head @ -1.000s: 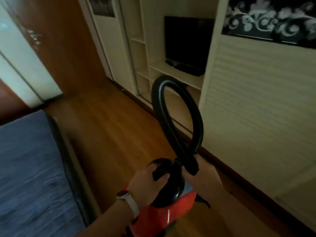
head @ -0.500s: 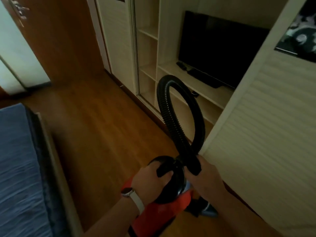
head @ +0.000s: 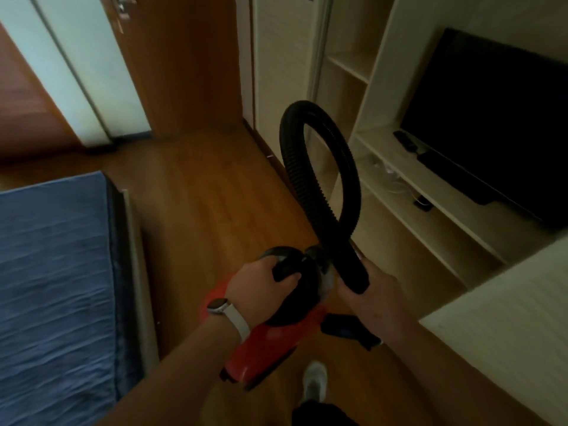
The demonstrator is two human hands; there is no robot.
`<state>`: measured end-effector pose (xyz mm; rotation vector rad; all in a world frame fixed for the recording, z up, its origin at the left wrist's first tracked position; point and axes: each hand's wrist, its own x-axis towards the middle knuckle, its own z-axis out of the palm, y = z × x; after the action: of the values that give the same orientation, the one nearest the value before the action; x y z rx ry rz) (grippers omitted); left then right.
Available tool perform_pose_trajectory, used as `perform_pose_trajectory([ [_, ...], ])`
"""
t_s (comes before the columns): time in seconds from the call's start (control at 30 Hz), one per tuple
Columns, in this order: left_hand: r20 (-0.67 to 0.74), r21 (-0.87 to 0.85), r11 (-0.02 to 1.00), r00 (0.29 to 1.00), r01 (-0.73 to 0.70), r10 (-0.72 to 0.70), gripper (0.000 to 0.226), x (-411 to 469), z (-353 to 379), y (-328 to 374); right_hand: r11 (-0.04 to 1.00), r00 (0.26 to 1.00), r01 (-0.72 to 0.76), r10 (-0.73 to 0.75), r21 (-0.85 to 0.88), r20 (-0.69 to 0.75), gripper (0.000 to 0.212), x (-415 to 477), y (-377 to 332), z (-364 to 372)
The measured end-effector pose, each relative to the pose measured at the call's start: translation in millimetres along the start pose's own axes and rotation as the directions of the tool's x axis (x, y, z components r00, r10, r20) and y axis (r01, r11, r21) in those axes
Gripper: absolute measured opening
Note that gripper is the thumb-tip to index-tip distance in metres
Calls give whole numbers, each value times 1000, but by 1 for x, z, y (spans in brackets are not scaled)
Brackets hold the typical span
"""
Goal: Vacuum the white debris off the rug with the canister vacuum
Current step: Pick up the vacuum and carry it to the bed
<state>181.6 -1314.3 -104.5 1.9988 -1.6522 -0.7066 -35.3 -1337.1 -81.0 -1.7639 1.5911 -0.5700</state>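
Over the wooden floor [head: 215, 195], my left hand [head: 261, 281] curls its fingers [head: 290, 276] round the canister vacuum [head: 267, 342] handle, right hand [head: 375, 290] gripping the hose [head: 305, 186]; recommend carrying level, loop clear of shelving [head: 442, 207].

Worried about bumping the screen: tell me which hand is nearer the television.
Right. The right hand, gripping the hose, is on the television's side; the left hand, gripping the vacuum handle, is farther, toward the bed.

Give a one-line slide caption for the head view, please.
Left hand grips the red canister vacuum by its handle; right hand holds the end of the looped hose over a wooden floor.
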Motion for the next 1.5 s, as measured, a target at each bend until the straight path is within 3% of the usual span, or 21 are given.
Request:
perform_pose_trajectory([
  [0.23,-112,32,989,984,144,-140,38,91,-43,-55,998,988,65,-65,0,140,19,123,-33,47],
  [0.4,-182,15,965,950,262,-255,38,159,-80,-72,983,957,103,-140,153,256,9,227,-72,77],
  [0.53,-248,34,932,906,362,-343,37,207,-116,-79,965,947,142,-198,222,254,11,298,-110,94],
  [0.73,-385,-12,910,838,415,-387,31,252,-160,-96,936,885,215,-308,279,350,17,380,-160,118],
  [0.87,-432,-49,899,803,434,-411,27,285,-177,-121,935,842,287,-350,208,411,17,427,-186,144],
  [1.07,-381,-116,886,804,449,-457,29,352,-198,-179,935,833,318,-356,161,424,24,494,-232,193],
  [1.3,-277,-159,887,842,434,-463,31,458,-246,-266,960,858,248,-279,129,430,20,590,-303,255],
  [1.5,-293,-100,912,864,398,-409,33,539,-309,-321,948,886,307,-317,85,339,13,655,-367,293],
])
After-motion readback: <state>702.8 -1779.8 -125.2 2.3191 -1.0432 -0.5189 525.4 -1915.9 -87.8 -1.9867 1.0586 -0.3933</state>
